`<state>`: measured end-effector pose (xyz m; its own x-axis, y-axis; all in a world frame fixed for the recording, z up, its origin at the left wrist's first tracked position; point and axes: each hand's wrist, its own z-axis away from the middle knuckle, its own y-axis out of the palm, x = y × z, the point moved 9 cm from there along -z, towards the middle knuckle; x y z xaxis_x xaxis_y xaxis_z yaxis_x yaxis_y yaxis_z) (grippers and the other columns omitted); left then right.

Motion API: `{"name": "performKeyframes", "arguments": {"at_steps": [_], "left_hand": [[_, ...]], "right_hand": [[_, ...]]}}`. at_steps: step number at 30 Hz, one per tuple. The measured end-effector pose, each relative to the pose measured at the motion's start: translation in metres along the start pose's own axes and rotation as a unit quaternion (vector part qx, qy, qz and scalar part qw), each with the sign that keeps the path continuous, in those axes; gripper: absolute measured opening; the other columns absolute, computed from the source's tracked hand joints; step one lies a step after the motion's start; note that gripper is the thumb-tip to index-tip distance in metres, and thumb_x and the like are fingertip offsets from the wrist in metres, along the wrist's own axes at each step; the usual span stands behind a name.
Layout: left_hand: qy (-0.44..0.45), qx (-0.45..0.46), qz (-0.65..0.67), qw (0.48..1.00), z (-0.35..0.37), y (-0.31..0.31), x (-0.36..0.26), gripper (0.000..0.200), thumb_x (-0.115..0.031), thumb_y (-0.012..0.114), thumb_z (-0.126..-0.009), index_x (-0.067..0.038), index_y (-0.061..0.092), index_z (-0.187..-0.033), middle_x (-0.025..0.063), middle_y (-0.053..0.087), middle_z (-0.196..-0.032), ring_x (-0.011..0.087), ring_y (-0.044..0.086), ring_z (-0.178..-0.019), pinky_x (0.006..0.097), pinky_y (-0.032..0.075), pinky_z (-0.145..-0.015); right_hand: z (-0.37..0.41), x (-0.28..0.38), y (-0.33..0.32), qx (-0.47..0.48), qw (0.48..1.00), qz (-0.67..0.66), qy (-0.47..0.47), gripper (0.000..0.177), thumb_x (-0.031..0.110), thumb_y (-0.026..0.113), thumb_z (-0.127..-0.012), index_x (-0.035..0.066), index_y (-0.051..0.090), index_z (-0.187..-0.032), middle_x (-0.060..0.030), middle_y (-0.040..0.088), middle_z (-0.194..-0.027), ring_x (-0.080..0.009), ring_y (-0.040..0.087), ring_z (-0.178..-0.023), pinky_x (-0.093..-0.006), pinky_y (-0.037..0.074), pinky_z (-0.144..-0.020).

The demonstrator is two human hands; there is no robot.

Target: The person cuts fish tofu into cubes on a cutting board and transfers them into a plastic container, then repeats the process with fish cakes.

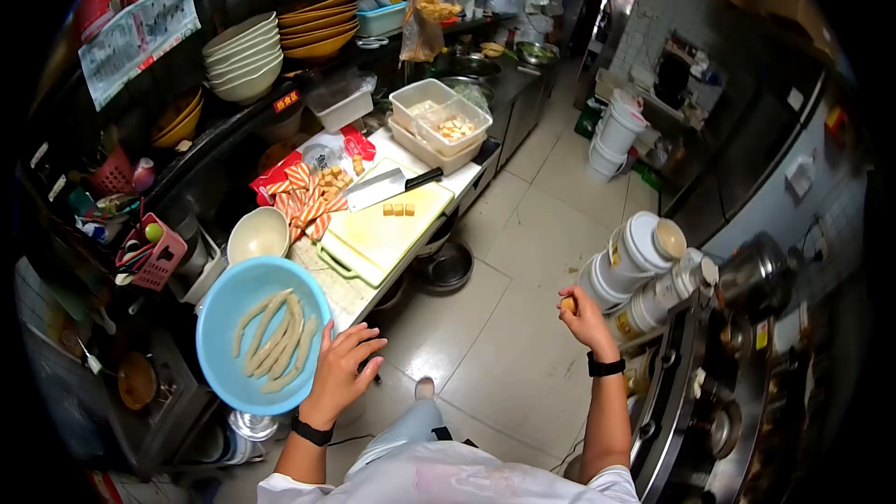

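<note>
Small tan piece pinched in our right hand

We hold the piece between thumb and curled fingers, above the floor, well out from the right edge of the counter. Our left hand is spread, holding nothing we can see, by the right rim of the blue basin; whether it touches, we cannot tell. Long pale strips lie inside. On our cutting board, three tan cubes sit near the right edge, and a cleaver lies across the far end.
</note>
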<state>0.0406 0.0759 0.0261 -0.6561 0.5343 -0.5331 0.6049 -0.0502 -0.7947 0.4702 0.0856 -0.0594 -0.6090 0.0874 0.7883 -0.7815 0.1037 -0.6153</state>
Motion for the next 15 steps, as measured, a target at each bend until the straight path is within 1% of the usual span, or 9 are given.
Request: {"name": "performKeyframes", "arguments": {"at_steps": [2, 3, 4, 5, 6, 9, 10, 12, 15], "left_hand": [[-0.004, -0.02, -0.008, 1.0, 0.002, 0.004, 0.003, 0.026, -0.016, 0.069, -0.083, -0.013, 0.07, -0.109, 0.0057, 0.064, -0.119, 0.0252, 0.055, -0.121, 0.0576, 0.023, -0.112], [-0.036, -0.023, 0.07, 0.997, -0.026, 0.061, -0.006, 0.026, -0.015, 0.069, -0.083, -0.012, 0.07, -0.109, 0.0059, 0.064, -0.119, 0.0255, 0.055, -0.121, 0.0578, 0.023, -0.113], [-0.041, -0.022, 0.072, 0.996, -0.036, 0.065, 0.003, 0.026, -0.015, 0.069, -0.082, -0.012, 0.07, -0.108, 0.0062, 0.065, -0.118, 0.0258, 0.056, -0.12, 0.058, 0.023, -0.113], [-0.031, -0.034, 0.058, 0.997, -0.061, 0.056, 0.025, 0.026, -0.014, 0.07, -0.082, -0.011, 0.07, -0.107, 0.0065, 0.065, -0.117, 0.026, 0.056, -0.12, 0.0581, 0.023, -0.113], [-0.03, -0.036, 0.052, 0.998, -0.067, 0.057, 0.035, 0.026, -0.014, 0.07, -0.081, -0.011, 0.07, -0.107, 0.0062, 0.065, -0.117, 0.0252, 0.056, -0.119, 0.0583, 0.024, -0.112], [-0.081, -0.051, 0.085, 0.992, -0.091, 0.063, 0.068, 0.026, -0.014, 0.07, -0.081, -0.011, 0.07, -0.107, 0.0059, 0.065, -0.116, 0.0249, 0.057, -0.119, 0.0588, 0.024, -0.112], [-0.108, -0.06, 0.089, 0.988, -0.098, 0.062, 0.076, 0.025, -0.013, 0.07, -0.081, -0.011, 0.071, -0.106, 0.0063, 0.065, -0.116, 0.0249, 0.058, -0.117, 0.0576, 0.025, -0.112], [-0.133, -0.075, 0.096, 0.984, -0.117, 0.056, 0.093, 0.025, -0.013, 0.07, -0.081, -0.01, 0.071, -0.106, 0.0069, 0.066, -0.116, 0.025, 0.058, -0.116, 0.0566, 0.026, -0.112], [-0.15, -0.106, 0.089, 0.979, -0.149, 0.057, 0.116, 0.026, -0.012, 0.069, -0.081, -0.009, 0.07, -0.108, 0.0076, 0.066, -0.116, 0.0251, 0.059, -0.114, 0.0549, 0.027, -0.111]], "right_hand": [[-0.013, 0.001, 0.012, 0.005, 0.999, -0.046, -0.02, 0.032, 0.007, 0.061, -0.086, 0.004, 0.052, -0.116, -0.012, 0.067, -0.096, -0.0277, 0.065, -0.088, -0.0358, 0.051, -0.08], [-0.041, -0.015, -0.041, 0.044, 0.999, 0.026, -0.002, 0.032, 0.007, 0.061, -0.086, 0.004, 0.051, -0.116, -0.0123, 0.067, -0.096, -0.0279, 0.065, -0.088, -0.0356, 0.051, -0.08], [-0.065, -0.015, -0.029, 0.059, 0.998, 0.028, -0.015, 0.032, 0.007, 0.061, -0.086, 0.004, 0.051, -0.116, -0.0126, 0.067, -0.096, -0.028, 0.065, -0.089, -0.0353, 0.051, -0.08], [-0.111, -0.002, -0.011, 0.06, 0.997, 0.021, -0.049, 0.032, 0.006, 0.061, -0.086, 0.004, 0.051, -0.116, -0.0129, 0.067, -0.095, -0.0282, 0.065, -0.089, -0.0351, 0.051, -0.08], [-0.136, 0.005, 0.002, 0.068, 0.996, 0.009, -0.06, 0.033, 0.006, 0.061, -0.085, 0.003, 0.05, -0.116, -0.0159, 0.066, -0.096, -0.0319, 0.065, -0.09, -0.0369, 0.051, -0.08], [-0.209, 0.053, 0.028, 0.075, 0.983, 0.13, -0.104, 0.034, 0.006, 0.061, -0.084, 0.003, 0.05, -0.116, -0.0189, 0.066, -0.096, -0.0358, 0.065, -0.091, -0.0392, 0.052, -0.079], [-0.234, 0.061, 0.044, 0.088, 0.978, 0.121, -0.143, 0.034, 0.007, 0.061, -0.084, 0.003, 0.05, -0.116, -0.021, 0.065, -0.094, -0.0387, 0.065, -0.09, -0.042, 0.052, -0.077], [-0.282, 0.089, 0.079, 0.102, 0.962, 0.145, -0.207, 0.03, 0.007, 0.06, -0.084, 0.001, 0.049, -0.112, -0.0223, 0.064, -0.091, -0.0407, 0.063, -0.086, -0.0442, 0.051, -0.074], [-0.337, 0.132, 0.127, 0.132, 0.952, 0.139, -0.24, 0.024, 0.004, 0.059, -0.084, -0.001, 0.049, -0.105, -0.0248, 0.062, -0.092, -0.043, 0.061, -0.086, -0.0468, 0.05, -0.072]]}}
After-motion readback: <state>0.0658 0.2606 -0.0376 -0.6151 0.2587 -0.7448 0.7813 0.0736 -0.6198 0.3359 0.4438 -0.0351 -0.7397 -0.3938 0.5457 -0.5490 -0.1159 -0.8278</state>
